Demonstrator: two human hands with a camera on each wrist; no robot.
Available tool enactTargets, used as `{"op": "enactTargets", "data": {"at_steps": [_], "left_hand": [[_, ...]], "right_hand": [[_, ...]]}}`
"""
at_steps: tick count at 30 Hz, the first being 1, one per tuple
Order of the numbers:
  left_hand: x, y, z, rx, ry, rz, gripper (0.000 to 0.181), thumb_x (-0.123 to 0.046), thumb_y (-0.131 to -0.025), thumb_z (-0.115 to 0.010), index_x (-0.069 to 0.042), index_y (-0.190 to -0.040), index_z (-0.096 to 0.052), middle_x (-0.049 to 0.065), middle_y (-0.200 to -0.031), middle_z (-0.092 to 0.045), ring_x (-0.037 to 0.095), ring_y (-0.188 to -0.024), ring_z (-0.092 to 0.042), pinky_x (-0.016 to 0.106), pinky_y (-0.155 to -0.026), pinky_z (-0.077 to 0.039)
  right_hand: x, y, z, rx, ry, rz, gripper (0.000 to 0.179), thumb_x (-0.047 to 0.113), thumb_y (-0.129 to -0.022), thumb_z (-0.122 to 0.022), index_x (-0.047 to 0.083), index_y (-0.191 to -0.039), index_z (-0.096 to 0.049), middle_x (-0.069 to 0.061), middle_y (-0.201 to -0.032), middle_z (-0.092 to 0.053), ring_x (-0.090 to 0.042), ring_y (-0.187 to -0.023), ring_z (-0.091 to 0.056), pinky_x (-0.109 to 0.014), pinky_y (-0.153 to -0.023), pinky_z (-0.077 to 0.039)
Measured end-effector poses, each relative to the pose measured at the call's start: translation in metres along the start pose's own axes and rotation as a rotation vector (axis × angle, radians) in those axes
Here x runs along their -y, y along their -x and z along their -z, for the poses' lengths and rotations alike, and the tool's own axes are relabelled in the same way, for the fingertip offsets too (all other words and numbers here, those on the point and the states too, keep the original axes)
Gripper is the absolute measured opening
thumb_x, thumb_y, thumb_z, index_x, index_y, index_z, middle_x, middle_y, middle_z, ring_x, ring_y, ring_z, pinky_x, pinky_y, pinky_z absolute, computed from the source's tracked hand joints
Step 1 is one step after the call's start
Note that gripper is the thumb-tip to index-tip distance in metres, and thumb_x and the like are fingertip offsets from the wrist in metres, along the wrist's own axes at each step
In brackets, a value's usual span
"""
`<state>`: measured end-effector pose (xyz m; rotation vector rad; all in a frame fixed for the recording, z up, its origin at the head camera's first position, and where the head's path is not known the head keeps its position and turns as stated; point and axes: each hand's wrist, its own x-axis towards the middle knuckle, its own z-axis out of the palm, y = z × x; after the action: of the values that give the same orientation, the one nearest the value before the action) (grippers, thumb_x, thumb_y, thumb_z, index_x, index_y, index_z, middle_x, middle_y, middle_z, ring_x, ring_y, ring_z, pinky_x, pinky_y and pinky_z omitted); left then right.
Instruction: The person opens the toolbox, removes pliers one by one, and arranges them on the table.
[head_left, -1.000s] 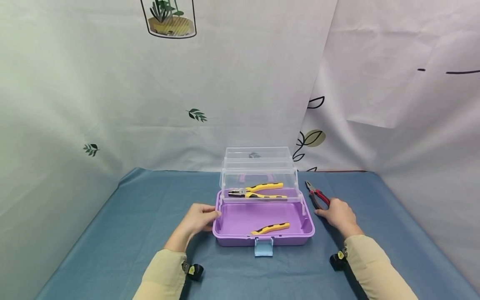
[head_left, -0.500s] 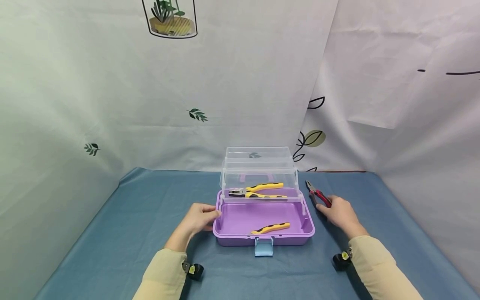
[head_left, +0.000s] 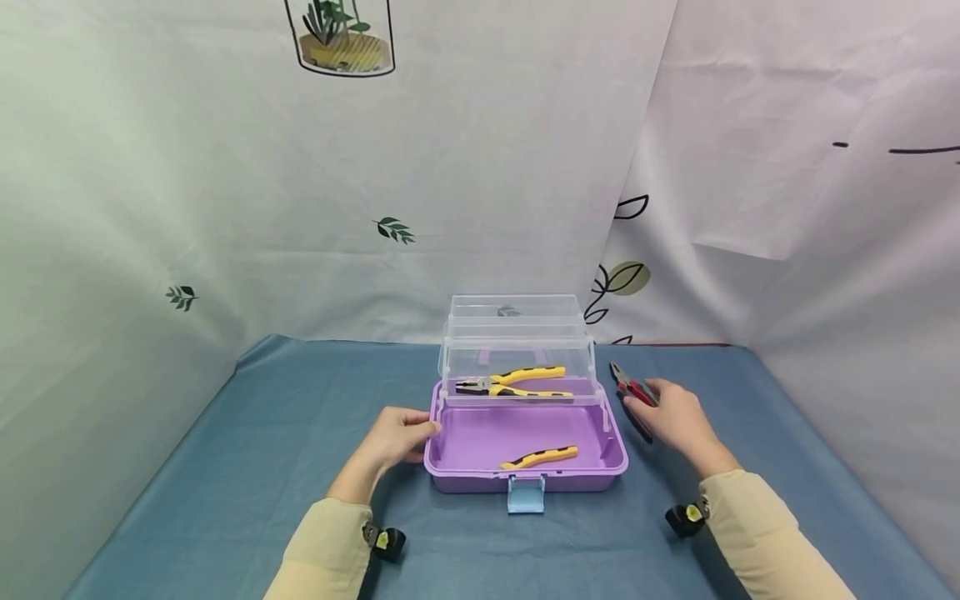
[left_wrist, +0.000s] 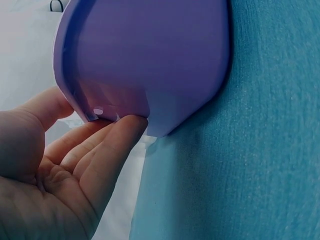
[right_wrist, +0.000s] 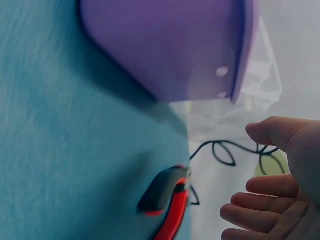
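Note:
A purple toolbox [head_left: 480, 482] stands with its clear lid [head_left: 517, 329] raised. My left hand [head_left: 399, 433] grips its left wall; in the left wrist view the thumb is at the rim and the fingers [left_wrist: 112, 150] lie against the outside. To the right of the box, pliers [head_left: 637, 392] with red and black handles lie on the cloth. My right hand [head_left: 677, 419] is just over those handles; the right wrist view shows its fingers [right_wrist: 252, 202] spread and apart from the pliers [right_wrist: 172, 220].
Yellow-and-black pliers [head_left: 528, 373] show at the back of the toolbox, behind clear plastic. One yellow handle [head_left: 542, 457] lies inside near the front wall; the rest of it is hidden. A blue latch [head_left: 526, 494] hangs at the front. Blue cloth [head_left: 300, 400] covers the table.
My right hand has shifted slightly back and off the red and black pliers, so the black handle's end now shows. My left hand stays on the toolbox.

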<state>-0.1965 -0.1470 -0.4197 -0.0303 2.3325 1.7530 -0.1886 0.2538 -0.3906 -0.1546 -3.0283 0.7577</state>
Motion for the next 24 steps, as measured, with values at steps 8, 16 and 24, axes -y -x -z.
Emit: {"op": "enactTargets", "data": {"at_steps": [8, 16, 24], "left_hand": [[-0.001, 0.001, 0.0, -0.004, -0.005, 0.006, 0.035, -0.008, -0.085, -0.064, 0.01, -0.115, -0.063, 0.025, -0.103, -0.068, 0.021, -0.085, -0.068, 0.037, -0.067, -0.061], [-0.002, 0.003, 0.001, 0.022, 0.02, -0.014, 0.038, -0.007, -0.085, -0.063, 0.014, -0.116, -0.059, 0.028, -0.104, -0.067, 0.021, -0.084, -0.068, 0.037, -0.068, -0.061], [0.001, 0.002, 0.0, 0.016, 0.029, -0.007, 0.036, -0.007, -0.085, -0.062, 0.012, -0.116, -0.061, 0.028, -0.104, -0.067, 0.023, -0.086, -0.068, 0.037, -0.068, -0.061]], "right_hand": [[0.02, 0.007, 0.006, -0.012, -0.042, 0.033, 0.069, 0.045, -0.089, -0.059, -0.005, -0.135, -0.045, -0.03, -0.127, -0.054, -0.039, -0.106, -0.056, -0.055, -0.089, -0.052], [0.032, 0.013, 0.008, -0.068, -0.03, 0.118, 0.062, 0.038, -0.09, -0.061, -0.006, -0.133, -0.048, -0.028, -0.127, -0.055, -0.041, -0.112, -0.055, -0.057, -0.091, -0.05], [0.039, 0.017, 0.01, -0.077, -0.036, 0.167, 0.062, 0.037, -0.089, -0.062, -0.005, -0.133, -0.048, -0.027, -0.126, -0.057, -0.041, -0.112, -0.057, -0.054, -0.09, -0.052]]}}
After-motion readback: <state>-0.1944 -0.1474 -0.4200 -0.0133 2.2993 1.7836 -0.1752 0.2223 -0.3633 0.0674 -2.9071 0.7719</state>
